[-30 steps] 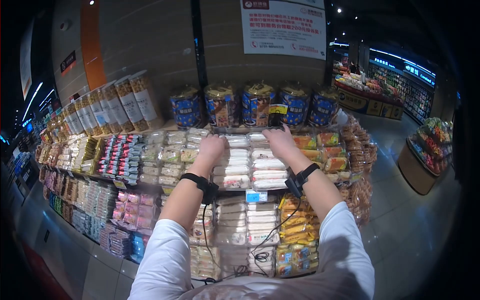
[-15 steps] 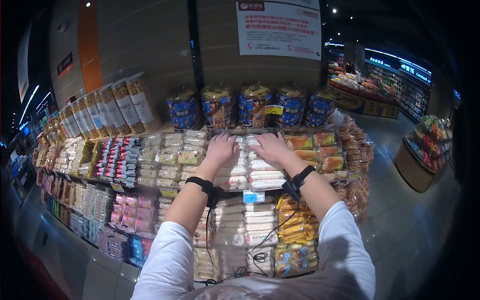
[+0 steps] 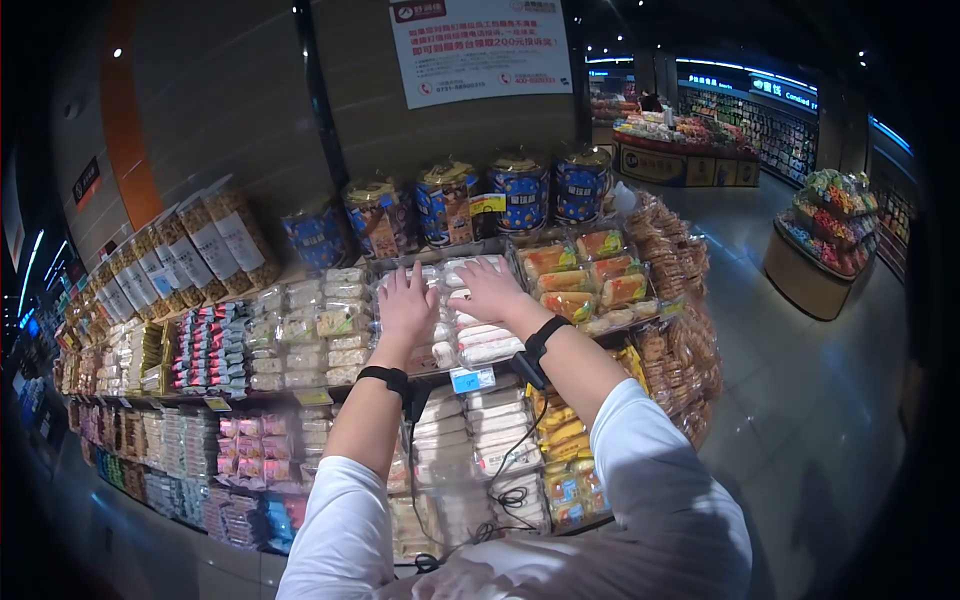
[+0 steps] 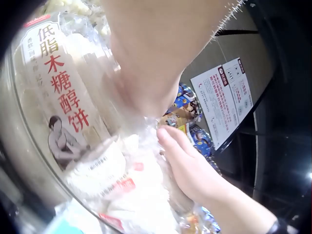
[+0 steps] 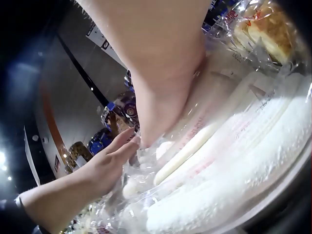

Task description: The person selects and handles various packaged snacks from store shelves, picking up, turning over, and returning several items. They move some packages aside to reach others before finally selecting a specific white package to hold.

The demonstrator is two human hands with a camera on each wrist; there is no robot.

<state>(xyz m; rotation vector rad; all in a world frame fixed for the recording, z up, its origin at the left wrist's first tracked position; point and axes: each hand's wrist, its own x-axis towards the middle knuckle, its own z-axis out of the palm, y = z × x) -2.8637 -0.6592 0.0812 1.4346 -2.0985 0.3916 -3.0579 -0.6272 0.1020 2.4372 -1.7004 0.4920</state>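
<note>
My left hand (image 3: 407, 308) rests with straight, spread fingers on the left stack of clear-wrapped white pastries on the upper shelf. Beside it, my right hand (image 3: 488, 290) lies palm down on the neighbouring stack of wrapped pastries (image 3: 490, 343), its fingers stretched forward. Neither hand grips a pack. In the left wrist view, a pastry pack (image 4: 63, 87) with red and black lettering and a printed figure stands near the left hand. White powdery pastries (image 5: 219, 190) in clear film lie beneath the right wrist. The palms' undersides are hidden.
Blue snack tubs (image 3: 520, 195) line the ledge behind, with tall clear jars (image 3: 235, 235) to the left. Orange-wrapped rolls (image 3: 570, 305) adjoin the right hand. A blue price tag (image 3: 472, 380) marks the shelf edge, and black cables (image 3: 512, 497) hang below the wrists.
The head view has swung to the right. Both hands have drawn back from the packs' far edge and flattened, the left fingers spreading out.
</note>
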